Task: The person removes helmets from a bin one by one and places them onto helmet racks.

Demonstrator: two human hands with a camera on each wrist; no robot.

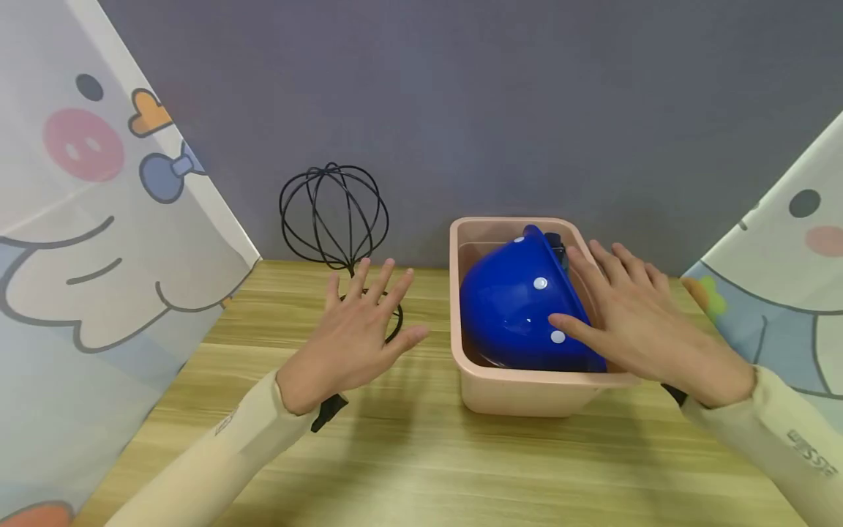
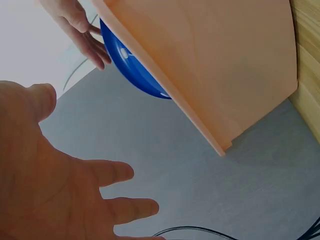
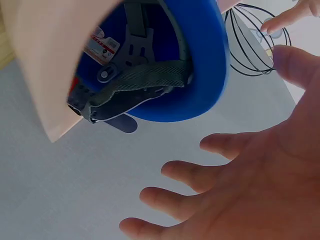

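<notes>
A blue safety helmet (image 1: 516,307) with white round studs lies tilted on its side inside a pink plastic bin (image 1: 514,395). In the right wrist view its hollow shows a dark harness and strap (image 3: 145,82). My right hand (image 1: 632,315) hovers over the bin's right side, fingers spread, with a gap to the helmet in the right wrist view. Left of the bin my left hand (image 1: 349,344) is held up above the table, fingers spread and holding nothing. Behind it stands a black wire stand (image 1: 334,216) with a cage-like top; the hand hides part of its base.
Everything stands on a wood-grain table (image 1: 421,468). A grey wall (image 1: 421,110) rises right behind the bin and the wire stand. Cartoon-printed panels (image 1: 99,241) slant in at both sides.
</notes>
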